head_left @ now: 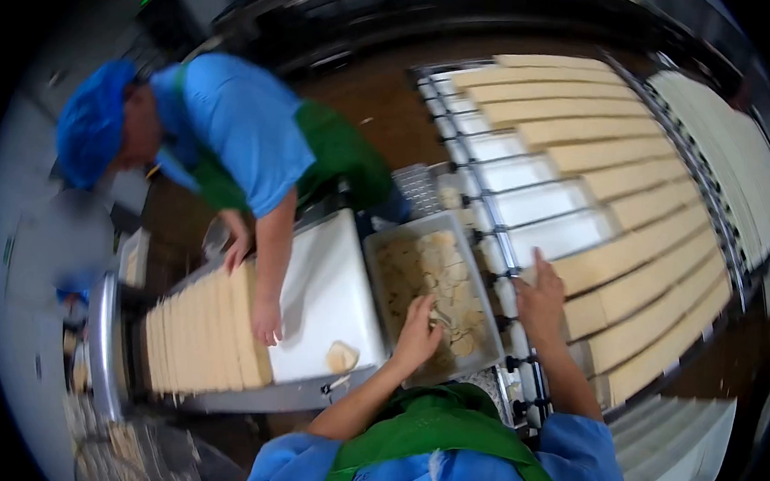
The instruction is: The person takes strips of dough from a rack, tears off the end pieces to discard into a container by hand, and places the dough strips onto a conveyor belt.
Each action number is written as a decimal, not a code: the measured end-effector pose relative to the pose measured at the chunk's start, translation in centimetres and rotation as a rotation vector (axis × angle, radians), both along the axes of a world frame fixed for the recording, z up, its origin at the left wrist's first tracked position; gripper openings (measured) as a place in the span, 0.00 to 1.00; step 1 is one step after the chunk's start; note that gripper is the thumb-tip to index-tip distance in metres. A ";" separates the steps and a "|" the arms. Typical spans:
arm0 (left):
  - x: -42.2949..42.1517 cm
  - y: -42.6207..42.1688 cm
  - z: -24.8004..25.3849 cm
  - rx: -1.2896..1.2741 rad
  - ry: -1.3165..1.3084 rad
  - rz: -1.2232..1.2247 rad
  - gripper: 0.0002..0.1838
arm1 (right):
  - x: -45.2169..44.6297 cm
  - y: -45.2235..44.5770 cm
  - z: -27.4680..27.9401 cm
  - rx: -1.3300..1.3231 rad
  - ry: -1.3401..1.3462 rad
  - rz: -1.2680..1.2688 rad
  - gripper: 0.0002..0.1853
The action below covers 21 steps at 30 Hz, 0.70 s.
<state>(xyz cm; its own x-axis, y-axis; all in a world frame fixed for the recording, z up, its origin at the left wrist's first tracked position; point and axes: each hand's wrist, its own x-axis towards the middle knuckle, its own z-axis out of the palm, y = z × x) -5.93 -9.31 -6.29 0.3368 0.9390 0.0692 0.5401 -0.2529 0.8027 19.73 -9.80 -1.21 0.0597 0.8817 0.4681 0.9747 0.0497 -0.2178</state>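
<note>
A grey plastic bin stands in front of me, holding pale, flat, broken pieces that look like dough or sheet scraps. My left hand is over the bin with its fingers curled together near a small pale bit; whether that bit is gripped is hard to make out. To the right, my right hand reaches to the near side of a barred rack, fingers apart, beside the end of a long pale-yellow slab. No held object shows in it.
Rows of similar slabs lie on the rack between dark bars, over white panels. At left, a co-worker leans over a white-topped conveyor carrying upright slabs. One loose pale piece lies on it. White trays are at lower right.
</note>
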 end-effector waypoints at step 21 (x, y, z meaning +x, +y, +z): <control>-18.5 -7.9 1.8 0.219 -0.246 0.498 0.16 | -0.4 2.1 -3.9 -0.336 -0.174 -0.614 0.08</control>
<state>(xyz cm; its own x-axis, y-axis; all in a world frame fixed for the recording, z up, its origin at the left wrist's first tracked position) -24.41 -17.19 -4.47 -0.1909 0.9350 0.2989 0.4410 -0.1903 0.8771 19.36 -7.71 -5.09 0.5394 0.8112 0.2256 0.8275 -0.5603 0.0361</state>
